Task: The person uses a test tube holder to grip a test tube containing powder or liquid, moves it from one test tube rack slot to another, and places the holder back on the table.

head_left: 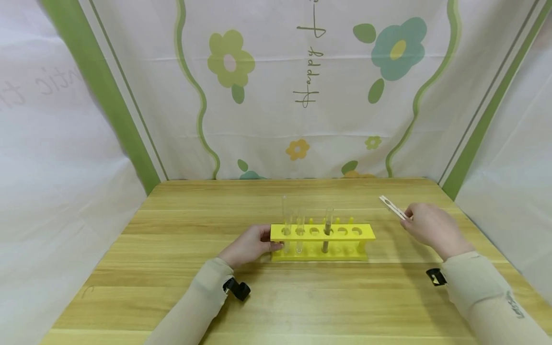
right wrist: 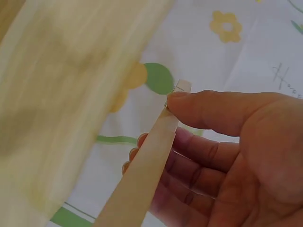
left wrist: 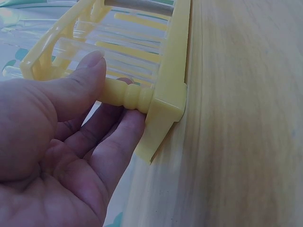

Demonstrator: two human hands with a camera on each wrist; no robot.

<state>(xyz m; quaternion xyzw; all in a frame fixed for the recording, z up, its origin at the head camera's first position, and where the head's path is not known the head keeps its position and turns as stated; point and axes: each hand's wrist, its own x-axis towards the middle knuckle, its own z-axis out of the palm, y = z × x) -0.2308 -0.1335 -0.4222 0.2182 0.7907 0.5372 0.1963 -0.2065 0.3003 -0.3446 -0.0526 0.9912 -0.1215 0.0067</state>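
A yellow test tube rack (head_left: 365,232) stands upright on the table, with my left hand (head_left: 250,244) at its left end. In the left wrist view, the thumb and fingers of that hand (left wrist: 71,142) hold the rack's turned end post (left wrist: 127,94). Two clear test tubes (head_left: 300,218) occupy the leftmost holes; the outer one rises higher. Farther right in the rack, another test tube (head_left: 326,242) contains something greyish. To the right and apart from the rack, my right hand (head_left: 435,227) pinches a wooden test tube clamp (head_left: 392,207). Metal wire shows beside the right thumb (right wrist: 208,109).
The rack stands on a wooden table (head_left: 267,297) near its middle. White flowered cloth (head_left: 267,120) hangs behind the table's far edge, with more white cloth (head_left: 77,191) along both sides. Short yellow pegs (head_left: 351,220) line the rack's rear.
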